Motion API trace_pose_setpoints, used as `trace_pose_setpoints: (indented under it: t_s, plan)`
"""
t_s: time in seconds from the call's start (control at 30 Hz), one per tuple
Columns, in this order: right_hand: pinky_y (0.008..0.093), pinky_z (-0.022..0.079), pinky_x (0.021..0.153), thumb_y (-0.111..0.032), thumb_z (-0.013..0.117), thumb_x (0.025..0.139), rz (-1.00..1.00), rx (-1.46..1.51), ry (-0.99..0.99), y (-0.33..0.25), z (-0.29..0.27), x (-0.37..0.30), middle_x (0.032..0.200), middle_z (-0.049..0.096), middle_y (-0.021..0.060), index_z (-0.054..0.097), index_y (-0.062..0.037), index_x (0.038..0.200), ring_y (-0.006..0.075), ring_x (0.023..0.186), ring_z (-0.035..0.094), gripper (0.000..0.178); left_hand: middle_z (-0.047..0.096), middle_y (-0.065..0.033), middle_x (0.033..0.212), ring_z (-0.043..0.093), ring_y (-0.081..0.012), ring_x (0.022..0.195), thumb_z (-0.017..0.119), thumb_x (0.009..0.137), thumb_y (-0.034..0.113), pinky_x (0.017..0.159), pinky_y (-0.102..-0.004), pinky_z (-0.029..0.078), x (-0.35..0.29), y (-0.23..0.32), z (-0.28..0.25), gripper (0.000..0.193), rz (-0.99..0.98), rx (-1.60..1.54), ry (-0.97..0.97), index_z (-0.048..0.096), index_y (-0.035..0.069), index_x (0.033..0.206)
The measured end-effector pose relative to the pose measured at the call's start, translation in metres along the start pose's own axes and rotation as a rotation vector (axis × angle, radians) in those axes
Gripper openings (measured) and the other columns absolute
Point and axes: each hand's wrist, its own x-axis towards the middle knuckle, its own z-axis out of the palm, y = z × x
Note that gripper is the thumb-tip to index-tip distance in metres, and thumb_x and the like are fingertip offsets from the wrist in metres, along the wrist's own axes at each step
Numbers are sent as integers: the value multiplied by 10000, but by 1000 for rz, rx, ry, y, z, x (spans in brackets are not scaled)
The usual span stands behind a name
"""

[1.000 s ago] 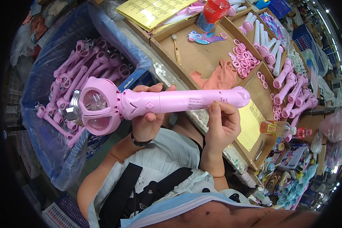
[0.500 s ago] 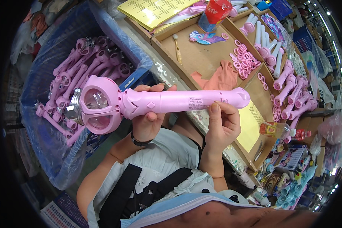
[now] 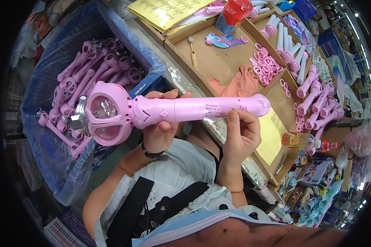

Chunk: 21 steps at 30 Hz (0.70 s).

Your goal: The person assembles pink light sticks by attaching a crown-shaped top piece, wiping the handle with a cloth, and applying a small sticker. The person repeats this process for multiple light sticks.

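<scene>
A pink toy wand [image 3: 193, 108] lies almost level in front of me, its handle end to the right. Its ring-shaped head has clear windows and a silvery faceted tip [image 3: 79, 117] on the left. My left hand [image 3: 158, 133] grips the wand from behind near its head, thumb below and fingers over the top edge. At the handle, thumb and forefinger of my right hand [image 3: 241, 131] are pinched together beside small dark print, on what looks like the edge of a clear label [image 3: 214, 111]. The pinched edge itself is mostly hidden.
Left, a blue plastic-lined crate [image 3: 152, 68] holds many similar wands [image 3: 86, 78]. Right, a divided cardboard tray [image 3: 210, 53] has pink rings [image 3: 266, 68], an orange cloth [image 3: 239, 84], a toothbrush [image 3: 192, 53] and wand handles [image 3: 313, 90]. A bottle [image 3: 299, 140] lies near its right edge.
The wand has shifted very slightly, and the print near my right fingertips looks fainter and more distorted. Both hands keep nearly the same place and hold.
</scene>
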Motion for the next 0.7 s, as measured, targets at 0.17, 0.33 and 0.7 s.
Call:
trace_pose_setpoints:
  t_s: [0.17, 0.33, 0.7]
  plan:
    - [178, 451, 679, -22, 653, 854, -8, -11, -4, 0, -1, 1, 831, 626, 43, 593, 21, 928, 65, 721, 567, 105, 466, -62, 1328, 359, -321, 1317, 753, 775, 151, 1108, -528, 239, 1, 0, 1, 633, -7, -13, 4, 371, 167, 1280]
    - [170, 433, 657, -30, 658, 853, -4, -22, -4, 0, 0, 2, 817, 620, 30, 595, 13, 924, 55, 705, 551, 105, 468, -53, 1328, 362, -337, 1314, 752, 775, 151, 1097, -531, 255, 3, -1, 0, 630, 0, 5, -16, 374, 169, 1279]
    - [162, 387, 530, -41, 721, 796, -79, -151, -54, 12, 0, 3, 805, 579, 24, 570, -6, 961, 39, 638, 504, 226, 470, -78, 1325, 390, -287, 1299, 742, 783, 148, 1121, -523, 221, 3, -3, -3, 615, 21, 59, -39, 380, 161, 1280]
